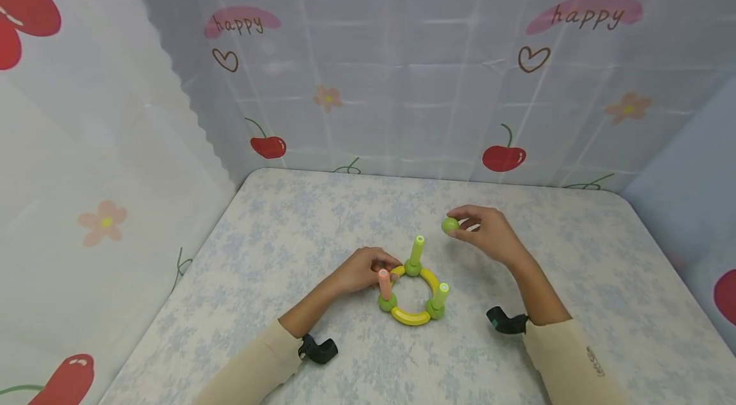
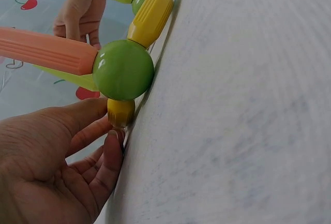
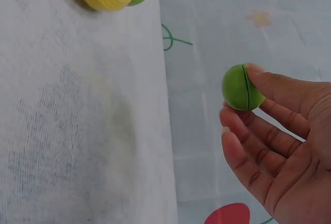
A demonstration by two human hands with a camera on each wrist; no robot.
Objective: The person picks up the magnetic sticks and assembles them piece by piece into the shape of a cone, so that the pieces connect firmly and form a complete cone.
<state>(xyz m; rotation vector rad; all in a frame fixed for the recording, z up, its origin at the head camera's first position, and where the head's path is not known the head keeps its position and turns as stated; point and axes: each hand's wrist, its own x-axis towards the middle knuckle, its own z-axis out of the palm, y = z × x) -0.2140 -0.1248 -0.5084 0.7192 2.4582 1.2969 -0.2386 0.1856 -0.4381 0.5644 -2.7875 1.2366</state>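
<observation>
A toy ring of yellow curved rods (image 1: 411,317) and green balls (image 2: 124,70) lies on the table. Three straight rods stand up from its balls: an orange rod (image 1: 384,284) at the left, a lime rod (image 1: 417,251) at the back and another lime rod (image 1: 440,296) at the right. With thumb and fingers, my left hand (image 1: 361,271) pinches the ring's yellow rod (image 2: 121,113) on the back left side. My right hand (image 1: 487,232) holds a loose green ball (image 3: 242,88) between thumb and fingertips, above the table behind and right of the ring.
The ring stands on a pale blue-patterned tablecloth (image 1: 287,220). A curtain with cherries (image 1: 368,73) hangs behind the table's back edge, and another one hangs along the left. Black wrist devices (image 1: 319,350) are strapped at both sleeves.
</observation>
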